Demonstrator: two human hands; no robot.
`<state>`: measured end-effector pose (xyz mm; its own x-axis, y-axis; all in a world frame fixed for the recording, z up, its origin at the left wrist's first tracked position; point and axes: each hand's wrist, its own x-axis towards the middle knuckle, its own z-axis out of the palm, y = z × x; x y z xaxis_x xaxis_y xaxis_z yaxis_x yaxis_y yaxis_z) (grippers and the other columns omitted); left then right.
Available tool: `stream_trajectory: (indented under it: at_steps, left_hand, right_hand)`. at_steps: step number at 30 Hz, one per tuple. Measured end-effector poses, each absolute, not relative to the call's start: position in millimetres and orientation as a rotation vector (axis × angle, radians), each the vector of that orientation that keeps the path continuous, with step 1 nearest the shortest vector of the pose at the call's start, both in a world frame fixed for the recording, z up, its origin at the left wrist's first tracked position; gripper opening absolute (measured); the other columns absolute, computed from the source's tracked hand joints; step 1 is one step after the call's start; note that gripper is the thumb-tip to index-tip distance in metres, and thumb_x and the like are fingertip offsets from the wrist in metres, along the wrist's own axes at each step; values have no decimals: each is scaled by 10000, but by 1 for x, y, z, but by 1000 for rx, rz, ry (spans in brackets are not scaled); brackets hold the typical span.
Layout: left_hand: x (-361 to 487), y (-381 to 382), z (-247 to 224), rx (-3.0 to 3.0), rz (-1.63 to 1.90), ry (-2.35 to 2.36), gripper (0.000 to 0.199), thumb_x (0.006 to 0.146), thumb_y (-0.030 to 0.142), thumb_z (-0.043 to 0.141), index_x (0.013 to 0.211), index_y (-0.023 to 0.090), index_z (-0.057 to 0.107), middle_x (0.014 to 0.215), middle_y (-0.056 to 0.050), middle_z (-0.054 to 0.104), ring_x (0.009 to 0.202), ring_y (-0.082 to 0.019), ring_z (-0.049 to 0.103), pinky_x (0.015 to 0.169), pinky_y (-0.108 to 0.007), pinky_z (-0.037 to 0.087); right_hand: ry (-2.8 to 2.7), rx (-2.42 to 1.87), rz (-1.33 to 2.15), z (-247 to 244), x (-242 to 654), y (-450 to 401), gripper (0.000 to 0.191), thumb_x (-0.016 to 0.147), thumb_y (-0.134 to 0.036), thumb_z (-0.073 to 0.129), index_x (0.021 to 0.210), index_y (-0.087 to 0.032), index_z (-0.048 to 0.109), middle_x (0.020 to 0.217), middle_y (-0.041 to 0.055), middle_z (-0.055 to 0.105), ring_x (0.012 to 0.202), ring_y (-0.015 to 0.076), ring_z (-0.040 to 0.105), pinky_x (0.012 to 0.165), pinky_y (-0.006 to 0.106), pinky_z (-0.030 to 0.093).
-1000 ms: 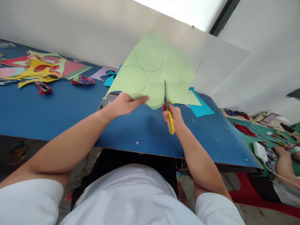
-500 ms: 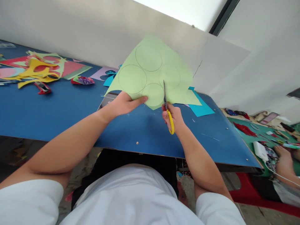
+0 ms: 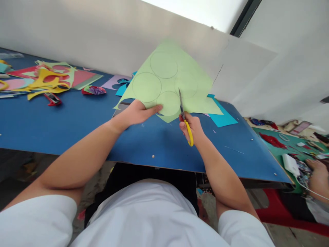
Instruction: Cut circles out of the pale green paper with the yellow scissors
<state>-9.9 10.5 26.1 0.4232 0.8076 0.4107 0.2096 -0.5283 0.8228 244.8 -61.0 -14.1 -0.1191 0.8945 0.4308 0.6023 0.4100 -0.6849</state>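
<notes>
A light green sheet of paper [image 3: 164, 84], marked with several drawn circles, is held up above the blue table. My left hand [image 3: 140, 113] pinches its lower left edge, thumb on the front and fingers hidden behind. In my right hand [image 3: 192, 127] is a pair of scissors with yellow handles [image 3: 189, 133]. The blades point up and lie at the sheet beside the lowest circle, along its right side. Their blades look nearly closed. Part of that circle's lower edge appears cut, with a small gap under it near my left thumb.
Yellow and other coloured paper scraps [image 3: 48, 80] lie on the blue table [image 3: 84, 127] at left, near a red cutter [image 3: 53, 99] and a folded colourful piece [image 3: 94, 90]. Blue paper [image 3: 223, 116] lies at right. Another person's hand [image 3: 317, 168] rests at a green table [image 3: 290, 144].
The view has shifted slightly, so the table things appear a little further right. A small gap now shows below the lowest circle. Both hands keep their hold.
</notes>
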Motion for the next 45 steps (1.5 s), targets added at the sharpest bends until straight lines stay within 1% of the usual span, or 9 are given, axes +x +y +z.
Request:
stream_trajectory:
  at_steps: [6, 10, 16, 22, 27, 33, 38, 42, 45]
  left_hand:
    - [-11, 15, 27, 2025, 1063, 802, 673, 924, 690, 763, 1438, 255, 753, 1526, -77, 713, 1500, -363, 606, 1344, -488, 432]
    - [-11, 15, 30, 2036, 1053, 756, 663, 931, 672, 769, 1431, 239, 748, 1546, -81, 698, 1518, -346, 592, 1347, -457, 428]
    - [-10, 14, 31, 2027, 1048, 782, 707, 922, 701, 755, 1441, 220, 741, 1547, -97, 696, 1506, -335, 605, 1338, -428, 433]
    - [-11, 15, 32, 2057, 1053, 761, 638, 933, 688, 742, 1406, 259, 762, 1541, -59, 703, 1508, -336, 600, 1355, -452, 410]
    - [-13, 15, 33, 2103, 1051, 738, 567, 963, 646, 740, 1401, 287, 767, 1544, -42, 701, 1499, -329, 610, 1341, -448, 429]
    - [-14, 11, 35, 2067, 1025, 808, 633, 919, 670, 762, 1392, 250, 780, 1496, -74, 735, 1479, -345, 625, 1307, -411, 467]
    - [-13, 9, 35, 2071, 960, 865, 615, 912, 629, 779, 1381, 233, 791, 1436, -89, 769, 1431, -384, 652, 1288, -469, 487]
    - [-13, 8, 35, 2052, 913, 882, 561, 911, 622, 776, 1324, 245, 818, 1364, -78, 803, 1390, -375, 677, 1253, -470, 522]
    - [-13, 8, 35, 2031, 916, 877, 557, 897, 605, 801, 1299, 220, 828, 1307, -95, 823, 1327, -372, 715, 1218, -469, 552]
  right_hand:
    - [-1840, -1315, 437, -15, 247, -61, 824, 855, -1038, 370, 911, -236, 549, 704, 33, 569, 615, 186, 545, 581, 326, 436]
    - [-1831, -1296, 461, -14, 246, -61, 807, 857, -1027, 405, 907, -234, 542, 696, 31, 563, 615, 184, 537, 582, 329, 436]
    - [-1777, -1292, 515, -15, 244, -61, 721, 896, -963, 464, 934, -247, 541, 719, 32, 586, 666, 205, 599, 578, 325, 444]
    - [-1771, -1316, 548, -13, 245, -64, 688, 911, -932, 491, 970, -249, 536, 725, 27, 585, 652, 195, 589, 559, 309, 429]
    - [-1763, -1297, 587, -14, 245, -63, 743, 869, -977, 492, 987, -245, 539, 760, 30, 593, 657, 191, 583, 561, 307, 434]
    - [-1823, -1269, 609, -17, 249, -59, 742, 902, -953, 470, 1071, -235, 541, 846, 32, 595, 698, 181, 549, 654, 337, 470]
    - [-1844, -1197, 689, -26, 250, -53, 750, 913, -937, 479, 1168, -233, 508, 892, 17, 538, 736, 185, 530, 693, 353, 486]
    - [-1829, -1176, 676, -29, 247, -54, 742, 916, -944, 463, 1147, -241, 510, 868, 9, 517, 732, 192, 520, 688, 357, 491]
    - [-1808, -1187, 656, -25, 244, -59, 751, 895, -969, 465, 1083, -243, 511, 863, 24, 543, 746, 205, 537, 693, 367, 492]
